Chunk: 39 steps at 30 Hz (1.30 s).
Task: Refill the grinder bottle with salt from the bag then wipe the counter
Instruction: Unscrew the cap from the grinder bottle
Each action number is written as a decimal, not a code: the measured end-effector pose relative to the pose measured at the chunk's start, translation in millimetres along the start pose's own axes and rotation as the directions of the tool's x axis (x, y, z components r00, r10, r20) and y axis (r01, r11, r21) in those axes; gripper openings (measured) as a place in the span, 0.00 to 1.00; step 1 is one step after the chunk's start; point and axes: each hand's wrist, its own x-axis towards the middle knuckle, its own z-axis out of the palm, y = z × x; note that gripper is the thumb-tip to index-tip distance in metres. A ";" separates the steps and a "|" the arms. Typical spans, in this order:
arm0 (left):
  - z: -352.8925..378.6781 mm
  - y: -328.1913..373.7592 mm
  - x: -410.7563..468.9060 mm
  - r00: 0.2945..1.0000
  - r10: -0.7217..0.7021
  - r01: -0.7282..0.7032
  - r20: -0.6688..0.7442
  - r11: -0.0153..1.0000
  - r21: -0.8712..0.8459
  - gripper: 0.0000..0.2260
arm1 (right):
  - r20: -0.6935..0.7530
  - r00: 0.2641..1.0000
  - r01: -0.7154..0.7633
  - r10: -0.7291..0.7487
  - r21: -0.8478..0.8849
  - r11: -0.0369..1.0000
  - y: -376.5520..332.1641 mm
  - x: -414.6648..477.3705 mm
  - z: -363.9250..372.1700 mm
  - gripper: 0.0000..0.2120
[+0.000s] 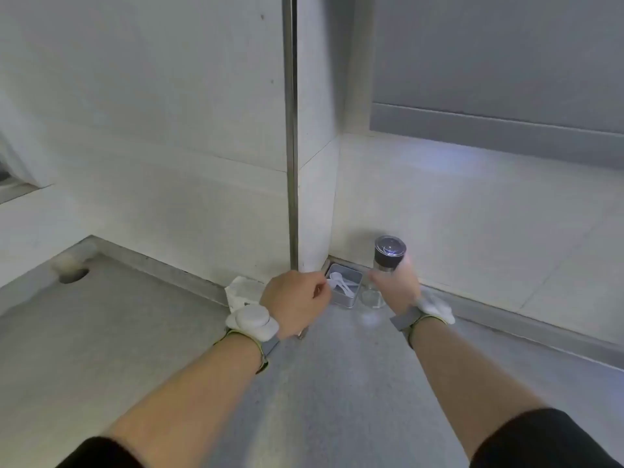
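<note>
The grinder bottle, clear glass with a dark cap, stands tilted on the grey counter near the wall corner. My right hand is wrapped around its body. A small open metal tin holding white plastic spoons sits just left of the bottle. My left hand hovers at the tin's left edge with its fingers curled; I cannot tell whether they pinch anything. A crumpled white bag or cloth lies behind my left wrist, partly hidden.
White tiled walls meet in a corner behind the tin, with a vertical metal strip running down it. A round hole is cut in the counter at far left. A raised ledge runs along the right wall.
</note>
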 end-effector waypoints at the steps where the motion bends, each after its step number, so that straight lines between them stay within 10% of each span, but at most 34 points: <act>1: 1.7 0.2 -1.3 1.000 0.002 -0.002 0.005 1.000 0.002 0.14 | -0.006 1.000 -0.007 0.007 0.031 0.999 -0.8 -0.7 0.3 0.21; 15: 63.8 -2.5 -48.9 0.976 0.019 -0.053 -0.217 0.987 -0.152 0.09 | -0.285 0.949 0.172 -0.138 0.098 0.980 21.6 -54.1 0.5 0.16; 27: 36.8 49.9 -168.3 0.986 -0.128 0.097 -0.111 0.963 -0.253 0.31 | 0.014 0.941 0.300 -0.338 0.428 0.853 -21.2 -245.3 -66.3 0.12; 39: -10.6 47.5 -249.6 0.952 -0.243 0.161 -0.186 0.914 -0.372 0.10 | 0.280 0.874 0.109 -0.397 0.684 0.722 -62.6 -338.9 -45.3 0.10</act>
